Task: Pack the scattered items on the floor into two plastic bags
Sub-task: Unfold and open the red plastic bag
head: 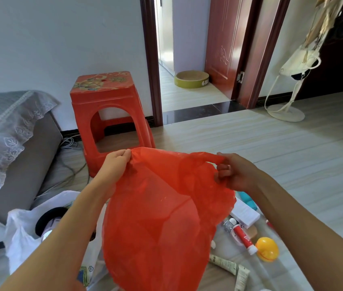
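A red plastic bag (160,217) hangs in front of me, held up by both hands. My left hand (115,164) pinches its top left edge. My right hand (232,171) grips the right handle, fingers curled round it. A white plastic bag (22,232) lies on the floor at lower left, with a black-and-white round item (50,219) inside. Scattered on the floor at the right are a white box (245,215), a red-and-white tube (243,236), a yellow duck toy (267,248), cream tubes (225,263) and a teal item (248,199). The red bag hides other floor items.
A red plastic stool (107,114) stands by the wall ahead. A grey sofa (15,143) with a lace cover is at the left, cables (70,164) beside it. An open doorway (187,91) lies beyond, a white stand (286,114) at the right. Bare tiled floor stretches right.
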{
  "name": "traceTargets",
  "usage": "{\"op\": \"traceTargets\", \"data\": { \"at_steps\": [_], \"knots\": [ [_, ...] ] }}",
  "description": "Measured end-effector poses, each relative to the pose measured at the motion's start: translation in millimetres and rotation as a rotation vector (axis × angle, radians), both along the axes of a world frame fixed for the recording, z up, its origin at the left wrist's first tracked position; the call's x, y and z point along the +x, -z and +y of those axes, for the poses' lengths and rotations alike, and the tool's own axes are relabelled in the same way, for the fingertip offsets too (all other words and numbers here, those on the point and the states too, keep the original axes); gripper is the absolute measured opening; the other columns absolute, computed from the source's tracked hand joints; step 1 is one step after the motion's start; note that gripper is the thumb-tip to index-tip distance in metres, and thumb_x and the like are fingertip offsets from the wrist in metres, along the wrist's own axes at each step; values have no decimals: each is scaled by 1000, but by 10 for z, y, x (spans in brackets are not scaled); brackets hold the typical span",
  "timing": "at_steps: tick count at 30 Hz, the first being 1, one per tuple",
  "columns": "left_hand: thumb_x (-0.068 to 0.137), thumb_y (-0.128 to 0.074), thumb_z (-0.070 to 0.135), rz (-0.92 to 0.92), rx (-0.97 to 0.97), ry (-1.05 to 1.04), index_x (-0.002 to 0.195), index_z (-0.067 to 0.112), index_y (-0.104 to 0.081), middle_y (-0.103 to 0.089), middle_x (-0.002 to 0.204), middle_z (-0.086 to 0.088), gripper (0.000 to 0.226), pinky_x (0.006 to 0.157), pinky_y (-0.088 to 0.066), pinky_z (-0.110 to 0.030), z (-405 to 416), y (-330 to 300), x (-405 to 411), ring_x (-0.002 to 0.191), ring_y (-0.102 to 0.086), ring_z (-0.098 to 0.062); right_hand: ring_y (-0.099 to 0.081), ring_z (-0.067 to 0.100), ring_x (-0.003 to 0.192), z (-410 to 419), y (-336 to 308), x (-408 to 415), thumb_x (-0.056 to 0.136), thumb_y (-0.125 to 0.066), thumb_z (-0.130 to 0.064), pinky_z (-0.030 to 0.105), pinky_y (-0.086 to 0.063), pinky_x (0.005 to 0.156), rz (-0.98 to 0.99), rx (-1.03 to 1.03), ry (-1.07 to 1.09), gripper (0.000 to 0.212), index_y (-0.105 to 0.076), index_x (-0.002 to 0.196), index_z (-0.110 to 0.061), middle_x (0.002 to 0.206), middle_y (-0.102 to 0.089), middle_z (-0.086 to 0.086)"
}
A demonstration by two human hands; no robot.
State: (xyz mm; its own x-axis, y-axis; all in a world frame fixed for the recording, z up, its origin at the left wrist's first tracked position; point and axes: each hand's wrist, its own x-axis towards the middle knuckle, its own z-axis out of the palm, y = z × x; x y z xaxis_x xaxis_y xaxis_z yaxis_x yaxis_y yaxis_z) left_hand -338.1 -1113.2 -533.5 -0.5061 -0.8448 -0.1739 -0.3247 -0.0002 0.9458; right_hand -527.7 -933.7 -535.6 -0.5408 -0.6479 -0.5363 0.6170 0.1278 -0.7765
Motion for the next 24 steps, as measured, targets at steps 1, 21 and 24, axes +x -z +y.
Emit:
{"op": "traceTargets", "data": {
  "at_steps": [1, 21, 24],
  "knots": [
    [99, -39, 26, -13, -12, -2, 69, 17, -52, -47, 60, -5, 34, 59, -42, -29, 5, -3, -4, 56, -46, -18, -45, 11, 45, -12, 23, 11, 95, -47, -23, 22, -45, 54, 271, 114, 14, 20, -54, 80, -12, 56, -48, 1],
    [97, -45, 19, 76, 28, 53, 75, 14, -64, -58, 70, -8, 29, 61, -50, -29, 315, -89, -105, 60, -55, -17, -16, 22, 143, -160, 404, 526, 70, -51, -72, 45, -20, 116, 1700, 427, -373, 107, -5, 149, -16, 157, -12, 6],
    [96, -46, 17, 190, 249, 129, 90, 8, -67, -63, 70, -7, 23, 54, -54, -21, 387, -178, -93, 58, -60, -13, -33, 29, 136, -168, 462, 496, 84, -60, -43, 41, -30, 109, 1645, 409, -406, 85, -13, 148, -15, 150, -31, 13]
  ]
}}
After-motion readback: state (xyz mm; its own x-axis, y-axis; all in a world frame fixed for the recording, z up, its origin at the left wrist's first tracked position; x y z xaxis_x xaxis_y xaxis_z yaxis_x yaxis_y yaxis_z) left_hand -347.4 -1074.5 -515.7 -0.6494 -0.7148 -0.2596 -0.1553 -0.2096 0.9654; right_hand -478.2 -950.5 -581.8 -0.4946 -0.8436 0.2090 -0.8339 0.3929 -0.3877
